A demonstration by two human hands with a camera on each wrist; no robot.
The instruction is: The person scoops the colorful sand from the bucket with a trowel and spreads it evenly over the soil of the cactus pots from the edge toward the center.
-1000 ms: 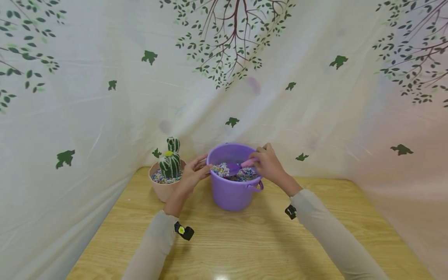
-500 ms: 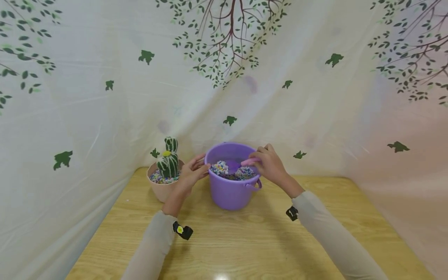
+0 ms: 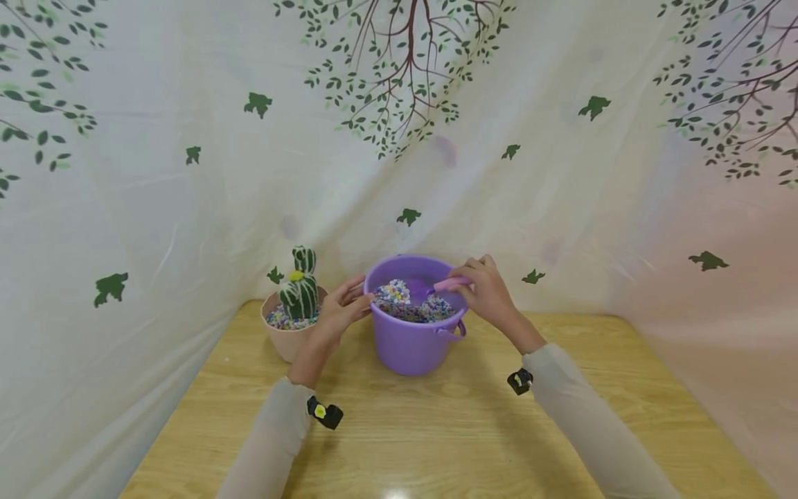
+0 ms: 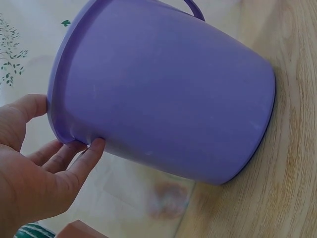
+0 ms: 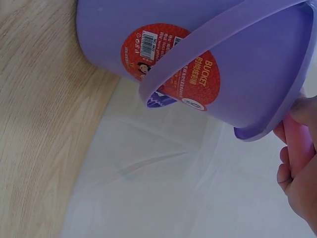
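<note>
A purple bucket (image 3: 411, 350) stands upright on the table, part filled with small multicoloured beads (image 3: 436, 310). My left hand (image 3: 337, 315) holds its left rim; in the left wrist view the thumb is at the rim edge and the fingertips (image 4: 98, 145) touch the outside just below it. My right hand (image 3: 489, 291) grips the pink handle (image 3: 450, 283) of a small toy shovel over the bucket's right rim. The shovel's purple blade is down inside, largely hidden among the beads and against the purple wall. A paler heap of beads (image 3: 394, 292) shows at the left.
Left of the bucket, close by my left hand, stands a peach pot (image 3: 287, 339) with a toy cactus (image 3: 299, 294) in beads. The bucket's handle (image 5: 198, 44) hangs down its side. A printed white curtain (image 3: 530, 208) surrounds the wooden table (image 3: 424, 430).
The shovel's blade has shifted within the beads and less of it shows now. My right hand has moved slightly right with the handle. The left hand stays at the rim.
</note>
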